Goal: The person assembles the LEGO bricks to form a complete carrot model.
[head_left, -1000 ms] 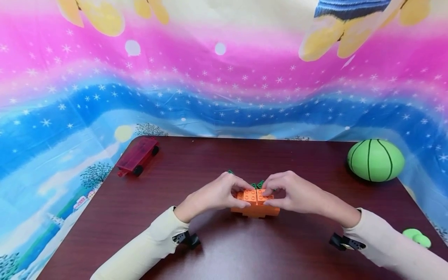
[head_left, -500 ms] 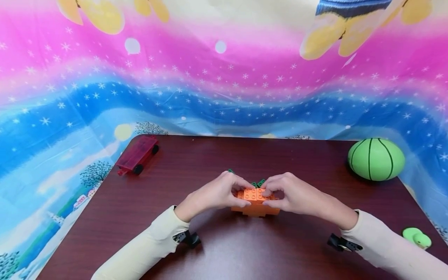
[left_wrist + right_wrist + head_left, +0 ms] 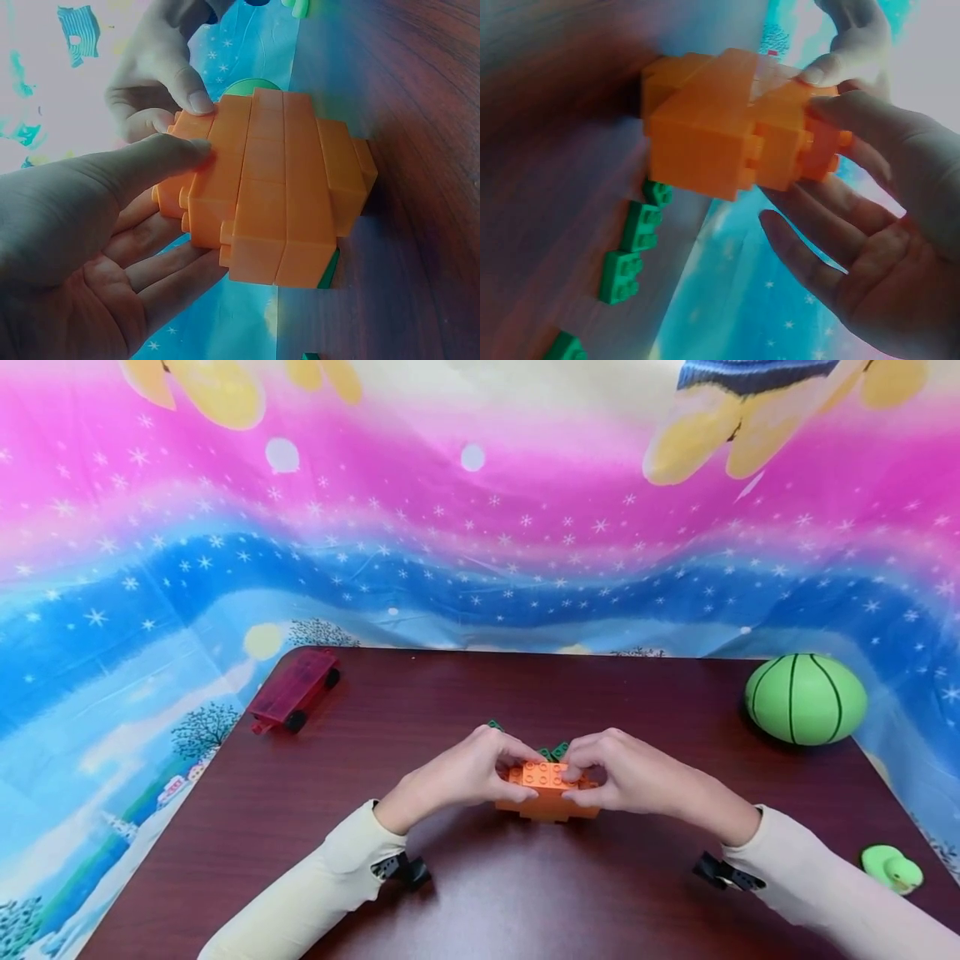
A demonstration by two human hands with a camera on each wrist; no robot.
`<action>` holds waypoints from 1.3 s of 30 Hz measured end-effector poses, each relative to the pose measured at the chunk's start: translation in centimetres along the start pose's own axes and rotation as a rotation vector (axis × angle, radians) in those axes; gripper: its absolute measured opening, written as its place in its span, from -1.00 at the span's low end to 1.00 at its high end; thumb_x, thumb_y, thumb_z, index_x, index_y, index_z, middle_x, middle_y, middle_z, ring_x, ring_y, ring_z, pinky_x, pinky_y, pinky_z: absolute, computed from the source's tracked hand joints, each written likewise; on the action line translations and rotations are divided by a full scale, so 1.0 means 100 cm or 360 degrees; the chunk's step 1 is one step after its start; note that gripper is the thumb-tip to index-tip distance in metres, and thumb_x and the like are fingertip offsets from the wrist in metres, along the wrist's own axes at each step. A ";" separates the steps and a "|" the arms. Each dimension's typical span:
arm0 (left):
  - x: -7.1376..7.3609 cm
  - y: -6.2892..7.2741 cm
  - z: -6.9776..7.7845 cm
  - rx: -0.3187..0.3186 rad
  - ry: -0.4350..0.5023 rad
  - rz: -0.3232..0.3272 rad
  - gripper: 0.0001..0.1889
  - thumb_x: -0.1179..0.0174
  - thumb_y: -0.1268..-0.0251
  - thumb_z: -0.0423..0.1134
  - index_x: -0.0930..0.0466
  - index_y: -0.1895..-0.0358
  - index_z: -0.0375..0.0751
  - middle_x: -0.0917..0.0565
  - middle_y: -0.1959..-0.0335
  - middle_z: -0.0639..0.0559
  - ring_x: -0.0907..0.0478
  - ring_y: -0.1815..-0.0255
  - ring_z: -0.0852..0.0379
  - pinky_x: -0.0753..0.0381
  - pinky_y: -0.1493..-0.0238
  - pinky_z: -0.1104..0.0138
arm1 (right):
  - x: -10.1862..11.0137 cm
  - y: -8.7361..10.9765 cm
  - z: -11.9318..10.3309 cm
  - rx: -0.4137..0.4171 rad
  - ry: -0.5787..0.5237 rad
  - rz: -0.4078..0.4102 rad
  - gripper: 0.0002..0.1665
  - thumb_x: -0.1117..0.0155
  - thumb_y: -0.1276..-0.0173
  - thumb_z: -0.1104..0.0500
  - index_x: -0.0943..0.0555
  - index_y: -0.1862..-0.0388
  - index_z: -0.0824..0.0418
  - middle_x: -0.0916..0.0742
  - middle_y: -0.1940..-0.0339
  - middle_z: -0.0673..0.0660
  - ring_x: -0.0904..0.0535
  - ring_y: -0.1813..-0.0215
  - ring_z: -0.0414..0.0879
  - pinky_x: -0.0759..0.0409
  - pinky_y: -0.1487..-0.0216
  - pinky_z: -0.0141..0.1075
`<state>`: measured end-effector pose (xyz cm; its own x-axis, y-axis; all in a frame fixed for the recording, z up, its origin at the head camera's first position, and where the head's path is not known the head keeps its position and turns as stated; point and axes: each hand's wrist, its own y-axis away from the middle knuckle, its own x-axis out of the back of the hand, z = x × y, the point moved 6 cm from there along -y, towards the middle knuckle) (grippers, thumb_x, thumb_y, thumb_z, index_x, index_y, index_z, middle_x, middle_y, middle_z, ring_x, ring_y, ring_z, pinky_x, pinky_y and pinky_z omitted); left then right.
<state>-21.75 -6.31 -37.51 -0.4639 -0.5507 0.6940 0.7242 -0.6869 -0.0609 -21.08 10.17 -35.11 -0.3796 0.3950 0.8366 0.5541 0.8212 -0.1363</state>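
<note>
A stepped block of joined orange building bricks (image 3: 547,806) stands on the table at the centre, narrowest at its foot. My left hand (image 3: 472,768) pinches its upper left side, thumb in front and fingers behind. On the upper right side, my right hand (image 3: 637,772) pinches the top orange brick (image 3: 823,142) the same way. The left wrist view shows both thumbs against the front faces near the studded top (image 3: 196,124). Several green bricks (image 3: 640,226) lie behind the block, partly hidden by my hands in the head view.
A translucent red toy wagon (image 3: 296,689) with black wheels sits at the table's back left corner. At the back right rests a green ball (image 3: 806,702) with dark lines. A small light green object (image 3: 891,868) lies near the right edge. A printed cloth (image 3: 480,543) hangs behind the table (image 3: 360,877).
The seam between the two top orange bricks has narrowed, and their tops now look level. My right wrist has shifted slightly left; the left hand stays in place.
</note>
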 end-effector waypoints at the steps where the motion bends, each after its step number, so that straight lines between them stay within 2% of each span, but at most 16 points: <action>1: 0.000 0.000 0.000 -0.0003 0.0006 -0.0004 -0.66 -0.48 -0.23 -0.22 -0.78 -0.09 -0.06 -0.84 0.15 0.13 -0.63 0.34 0.36 -0.64 0.24 0.46 | -0.001 0.002 0.001 0.0001 0.0012 0.0015 -0.79 -0.54 -0.27 0.19 -0.65 0.41 -0.06 -0.65 0.40 -0.13 -0.54 0.36 -0.20 -0.60 0.31 -0.39; 7: 0.000 -0.002 -0.004 0.0028 0.0017 -0.0015 -0.65 -0.50 -0.21 -0.19 -0.79 -0.08 -0.06 -0.84 0.16 0.13 -0.62 0.37 0.37 -0.61 0.28 0.47 | -0.009 0.011 0.003 -0.0011 0.0108 0.0156 -0.77 -0.54 -0.28 0.17 -0.61 0.31 -0.05 -0.64 0.33 -0.16 -0.51 0.34 -0.24 -0.56 0.31 -0.39; 9: 0.000 -0.003 -0.005 0.0051 0.0018 -0.0013 -0.64 -0.51 -0.20 -0.18 -0.79 -0.07 -0.06 -0.84 0.17 0.14 -0.62 0.36 0.38 -0.62 0.26 0.47 | -0.011 0.012 0.003 -0.0027 0.0165 0.0204 -0.76 -0.55 -0.28 0.14 -0.61 0.23 -0.03 -0.65 0.32 -0.16 -0.50 0.36 -0.26 -0.55 0.33 -0.41; 13: -0.001 -0.003 -0.006 0.0044 0.0034 0.0006 -0.65 -0.52 -0.18 -0.18 -0.80 -0.06 -0.06 -0.85 0.17 0.14 -0.65 0.33 0.39 -0.64 0.22 0.46 | -0.015 0.013 0.001 -0.0010 0.0260 0.0261 -0.68 -0.55 -0.28 0.11 -0.66 0.03 0.02 -0.76 0.20 -0.12 -0.61 0.27 -0.31 -0.65 0.22 -0.40; 16: -0.002 -0.004 -0.007 -0.0005 0.0031 0.0013 -0.61 -0.53 -0.17 -0.12 -0.79 -0.08 -0.06 -0.84 0.13 0.13 -0.65 0.30 0.38 -0.66 0.19 0.46 | -0.015 0.014 0.001 0.0031 0.0254 0.0276 -0.70 -0.55 -0.27 0.13 -0.71 0.02 0.02 -0.79 0.14 -0.09 -0.65 0.20 -0.32 -0.70 0.16 -0.37; 18: -0.002 -0.004 -0.012 -0.0009 0.0054 -0.0005 -0.51 -0.55 -0.14 -0.04 -0.75 -0.16 -0.07 -0.83 0.04 0.12 -0.67 0.22 0.41 -0.67 0.13 0.47 | -0.014 0.014 0.002 0.0040 0.0225 0.0278 -0.75 -0.56 -0.26 0.13 -0.74 0.08 0.01 -0.79 0.16 -0.10 -0.64 0.22 -0.33 -0.69 0.18 -0.38; 20: 0.001 -0.004 -0.018 -0.0011 0.0110 -0.0001 -0.47 -0.50 -0.20 -0.01 -0.70 -0.23 -0.08 -0.82 -0.03 0.06 -0.70 0.15 0.37 -0.68 0.09 0.45 | -0.013 0.014 0.002 0.0041 0.0186 0.0273 -0.77 -0.56 -0.25 0.14 -0.75 0.12 0.00 -0.78 0.19 -0.11 -0.60 0.26 -0.33 -0.66 0.23 -0.39; 24: 0.024 -0.002 -0.038 0.0048 0.0144 0.0188 -0.60 -0.30 -0.45 -0.08 -0.67 -0.27 -0.06 -0.78 -0.12 -0.01 -0.73 0.09 0.16 -0.69 0.01 0.28 | -0.013 0.010 0.003 0.0038 0.0145 0.0238 -0.77 -0.54 -0.28 0.13 -0.76 0.09 0.00 -0.78 0.17 -0.10 -0.54 0.31 -0.31 -0.61 0.28 -0.41; 26: 0.035 -0.002 -0.048 0.0087 0.0043 0.0275 -0.67 -0.20 -0.54 -0.15 -0.67 -0.26 -0.05 -0.77 -0.13 -0.03 -0.71 0.08 0.09 -0.67 -0.02 0.20 | -0.014 0.008 0.002 0.0028 0.0144 0.0218 -0.77 -0.53 -0.30 0.12 -0.75 0.07 0.00 -0.79 0.16 -0.09 -0.56 0.29 -0.31 -0.62 0.27 -0.40; 27: 0.038 -0.002 -0.053 0.0116 -0.0003 0.0286 -0.67 -0.18 -0.54 -0.18 -0.66 -0.27 -0.07 -0.76 -0.14 -0.05 -0.70 0.05 0.06 -0.67 -0.07 0.17 | -0.015 0.007 0.002 0.0020 0.0143 0.0207 -0.77 -0.52 -0.31 0.11 -0.75 0.06 -0.01 -0.79 0.14 -0.09 -0.57 0.28 -0.31 -0.63 0.25 -0.40; 29: 0.040 -0.004 -0.064 0.0177 -0.0118 0.0246 -0.64 -0.19 -0.53 -0.24 -0.62 -0.31 -0.10 -0.73 -0.17 -0.09 -0.69 -0.03 0.03 -0.66 -0.13 0.13 | -0.015 0.006 0.002 0.0001 0.0144 0.0191 -0.76 -0.51 -0.32 0.10 -0.76 0.04 -0.01 -0.80 0.11 -0.08 -0.61 0.21 -0.32 -0.66 0.20 -0.39; 34: 0.035 -0.014 -0.090 0.0346 -0.0356 0.0072 -0.52 -0.25 -0.45 -0.32 -0.54 -0.41 -0.05 -0.60 -0.29 -0.08 -0.57 -0.25 0.00 -0.59 -0.30 0.09 | -0.015 0.009 0.002 -0.0031 0.0159 0.0185 -0.72 -0.52 -0.31 0.11 -0.77 0.00 0.00 -0.79 0.08 -0.08 -0.66 0.11 -0.29 -0.71 0.10 -0.33; 39: 0.029 -0.024 -0.107 0.0399 -0.0463 -0.0038 -0.51 -0.31 -0.40 -0.32 -0.58 -0.37 -0.02 -0.59 -0.32 -0.07 -0.53 -0.30 -0.02 -0.56 -0.32 0.09 | -0.014 0.009 0.002 -0.0028 0.0150 0.0171 -0.72 -0.52 -0.31 0.11 -0.76 0.01 -0.01 -0.77 0.11 -0.10 -0.59 0.20 -0.27 -0.64 0.21 -0.37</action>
<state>-30.31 -11.29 -43.00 -0.3439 -0.3534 0.8700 0.8340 -0.5406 0.1101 -20.23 10.46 -36.49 -0.2465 0.4391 0.8639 0.6012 0.7685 -0.2190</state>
